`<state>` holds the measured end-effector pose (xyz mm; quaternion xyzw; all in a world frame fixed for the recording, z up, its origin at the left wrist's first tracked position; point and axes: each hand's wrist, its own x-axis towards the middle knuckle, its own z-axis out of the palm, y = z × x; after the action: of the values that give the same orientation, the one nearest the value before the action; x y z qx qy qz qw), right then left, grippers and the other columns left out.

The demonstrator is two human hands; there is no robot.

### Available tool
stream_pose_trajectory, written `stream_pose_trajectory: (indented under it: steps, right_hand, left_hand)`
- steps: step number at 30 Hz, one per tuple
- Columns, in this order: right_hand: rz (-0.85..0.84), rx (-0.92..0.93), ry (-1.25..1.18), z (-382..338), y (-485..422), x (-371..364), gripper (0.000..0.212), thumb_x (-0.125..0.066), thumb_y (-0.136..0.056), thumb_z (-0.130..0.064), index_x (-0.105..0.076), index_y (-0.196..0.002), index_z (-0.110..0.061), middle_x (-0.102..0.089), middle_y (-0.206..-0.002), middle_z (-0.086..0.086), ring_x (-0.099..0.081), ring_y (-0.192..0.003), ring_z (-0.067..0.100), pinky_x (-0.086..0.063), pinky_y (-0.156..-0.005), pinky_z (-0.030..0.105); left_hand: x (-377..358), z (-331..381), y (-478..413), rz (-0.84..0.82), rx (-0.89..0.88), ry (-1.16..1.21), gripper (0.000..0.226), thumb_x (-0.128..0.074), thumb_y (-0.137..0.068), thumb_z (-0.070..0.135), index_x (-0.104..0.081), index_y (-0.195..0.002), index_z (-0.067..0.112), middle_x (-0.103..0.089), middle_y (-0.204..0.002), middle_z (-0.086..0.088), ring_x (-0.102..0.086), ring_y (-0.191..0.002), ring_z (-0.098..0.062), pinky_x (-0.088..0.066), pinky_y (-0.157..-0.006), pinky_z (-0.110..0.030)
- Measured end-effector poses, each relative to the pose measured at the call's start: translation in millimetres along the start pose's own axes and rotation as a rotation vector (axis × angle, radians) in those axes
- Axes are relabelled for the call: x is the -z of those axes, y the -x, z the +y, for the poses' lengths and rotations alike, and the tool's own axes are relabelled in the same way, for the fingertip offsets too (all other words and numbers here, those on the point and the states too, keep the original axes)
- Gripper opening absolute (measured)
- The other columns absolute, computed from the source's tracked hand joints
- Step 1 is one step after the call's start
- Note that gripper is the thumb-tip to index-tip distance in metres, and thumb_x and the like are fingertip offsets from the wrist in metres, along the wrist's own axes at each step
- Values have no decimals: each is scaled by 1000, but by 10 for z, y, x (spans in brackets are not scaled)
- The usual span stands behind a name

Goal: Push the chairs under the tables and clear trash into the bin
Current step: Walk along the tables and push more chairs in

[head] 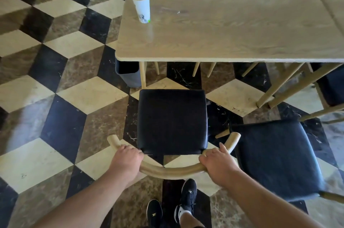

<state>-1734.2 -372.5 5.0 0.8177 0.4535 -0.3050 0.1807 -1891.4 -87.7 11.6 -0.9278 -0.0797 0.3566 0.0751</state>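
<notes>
I'm seeing left hand (126,158) and right hand (216,164) wrapping fingers round the chair (172,121) backrest, squaring it for pushing under the table (223,28).

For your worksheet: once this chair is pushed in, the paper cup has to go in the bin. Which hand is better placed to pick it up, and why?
Probably the left hand. The paper cup stands at the table's left end, and the bin sits under that same corner. The right hand would have to cross over the chair.
</notes>
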Motion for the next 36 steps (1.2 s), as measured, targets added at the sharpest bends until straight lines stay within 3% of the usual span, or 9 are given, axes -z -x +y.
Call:
stream_pose_trajectory:
  steps: [7, 12, 20, 29, 33, 36]
  right_hand:
    - [33, -2, 40, 465, -410, 302, 38, -59, -91, -15, -54, -128, -26, -61, -119, 4, -54, -120, 32, -12, -124, 61]
    - [-34, 13, 111, 781, -602, 532, 38, -59, -93, -19, -56, -131, -25, -57, -132, 7, -45, -133, 32, -7, -124, 63]
    - [-123, -4, 139, 976, -647, 681, 41, -49, -97, -13, -52, -137, -19, -57, -133, 11, -47, -132, 39, 5, -124, 66]
    - [-176, -55, 50, 996, -583, 728, 41, -48, -98, -13, -50, -138, -20, -57, -135, 9, -45, -135, 39, 3, -124, 66]
    - [-137, -71, 23, 1081, -774, 867, 37, -51, -96, -13, -52, -132, -23, -57, -131, 7, -47, -131, 37, 0, -124, 68]
    - [-89, -73, 16, 1128, -958, 999, 45, -53, -95, -13, -50, -138, -25, -54, -138, 7, -46, -133, 35, -3, -124, 69]
  left_hand:
    - [335, -122, -487, 27, -14, 23, 34, -68, -95, 36, -66, -127, 27, -68, -125, 5, -57, -119, -23, -36, -111, -42]
    - [506, -165, -755, -4, -118, 55, 40, -72, -89, 49, -66, -122, 27, -66, -122, 3, -57, -118, -26, -37, -106, -49]
    - [714, -103, -937, -88, -306, 56, 30, -67, -98, 35, -65, -119, 13, -69, -122, -9, -52, -129, -35, -41, -102, -52]
    - [916, -168, -1132, -73, -291, 44, 34, -69, -96, 39, -63, -123, 18, -68, -124, -5, -50, -133, -31, -38, -104, -48]
    - [1047, -369, -1327, 14, -245, 53, 31, -71, -92, 43, -66, -116, 24, -68, -119, 0, -57, -117, -24, -40, -100, -44]
    - [1121, -556, -1498, 55, -213, 54, 30, -72, -91, 45, -69, -115, 27, -69, -117, 3, -61, -110, -22, -43, -103, -43]
